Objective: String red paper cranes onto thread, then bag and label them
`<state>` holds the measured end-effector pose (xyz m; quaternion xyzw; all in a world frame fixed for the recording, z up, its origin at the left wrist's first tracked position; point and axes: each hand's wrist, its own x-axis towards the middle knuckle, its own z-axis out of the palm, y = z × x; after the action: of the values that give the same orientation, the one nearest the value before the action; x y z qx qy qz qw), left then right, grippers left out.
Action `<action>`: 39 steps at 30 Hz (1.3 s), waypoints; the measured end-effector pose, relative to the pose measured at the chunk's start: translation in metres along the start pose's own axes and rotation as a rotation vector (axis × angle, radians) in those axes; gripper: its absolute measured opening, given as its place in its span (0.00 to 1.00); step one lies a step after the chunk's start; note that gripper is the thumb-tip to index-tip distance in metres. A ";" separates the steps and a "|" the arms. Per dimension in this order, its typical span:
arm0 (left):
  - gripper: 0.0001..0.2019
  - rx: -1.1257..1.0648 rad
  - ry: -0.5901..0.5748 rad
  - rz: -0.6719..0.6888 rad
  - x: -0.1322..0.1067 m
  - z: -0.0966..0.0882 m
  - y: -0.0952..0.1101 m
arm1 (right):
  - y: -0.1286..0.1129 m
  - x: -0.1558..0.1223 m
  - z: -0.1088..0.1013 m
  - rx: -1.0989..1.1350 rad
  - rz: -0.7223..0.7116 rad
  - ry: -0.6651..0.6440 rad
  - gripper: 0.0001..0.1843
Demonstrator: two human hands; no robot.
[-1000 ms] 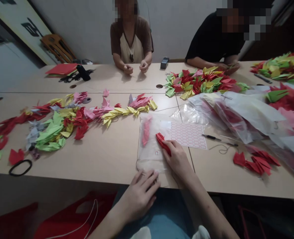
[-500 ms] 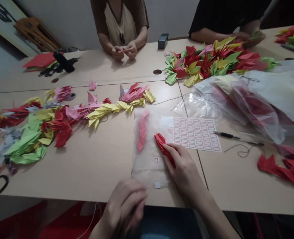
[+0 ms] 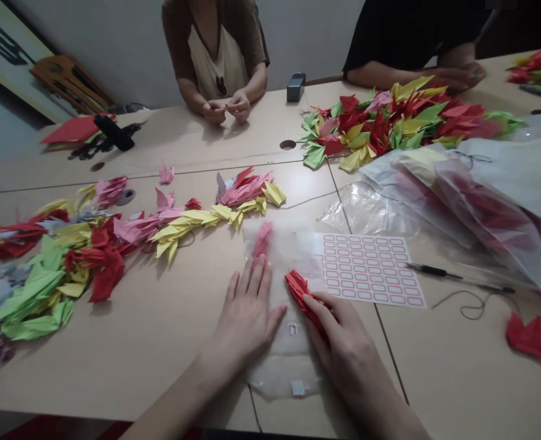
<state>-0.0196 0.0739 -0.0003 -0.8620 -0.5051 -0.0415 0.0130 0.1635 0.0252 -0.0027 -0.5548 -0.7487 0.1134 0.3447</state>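
My left hand (image 3: 247, 315) lies flat on a frosted plastic bag (image 3: 282, 366), fingers stretched out. Under the film, just past its fingertips, shows a bundle of pink folded paper (image 3: 264, 238), its lower part covered by the hand. My right hand (image 3: 344, 342) is closed around a bundle of red folded paper (image 3: 298, 286) over the bag's right side. A small printed sticker (image 3: 292, 329) is on the bag between the hands. Beside the bag lies a sheet of red-bordered labels (image 3: 371, 269).
Strings of folded paper cranes (image 3: 41, 281) spread across the left. A heap of colourful cranes (image 3: 389, 122) and filled plastic bags (image 3: 494, 183) lie at the right. A pen (image 3: 435, 271) is near the labels. Two people sit opposite; one person's hands (image 3: 227, 110) rest over the table.
My left hand has moved up from the table's front edge and now lies flat on the bag. My right hand still holds the red paper bundle. The view has shifted slightly.
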 end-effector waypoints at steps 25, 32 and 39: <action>0.25 -0.080 0.140 0.093 0.030 -0.025 -0.013 | 0.037 -0.011 0.006 -0.127 -0.242 -0.048 0.25; 0.23 -0.261 0.099 0.151 -0.046 -0.027 0.005 | 0.032 -0.008 -0.003 -0.052 -0.263 -0.088 0.25; 0.17 -0.307 0.016 0.194 -0.052 -0.025 0.001 | -0.009 -0.007 -0.023 -0.049 -0.274 -0.008 0.35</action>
<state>-0.0452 0.0264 0.0201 -0.8981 -0.4072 -0.1237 -0.1107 0.1720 0.0104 0.0164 -0.4552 -0.8214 0.0494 0.3402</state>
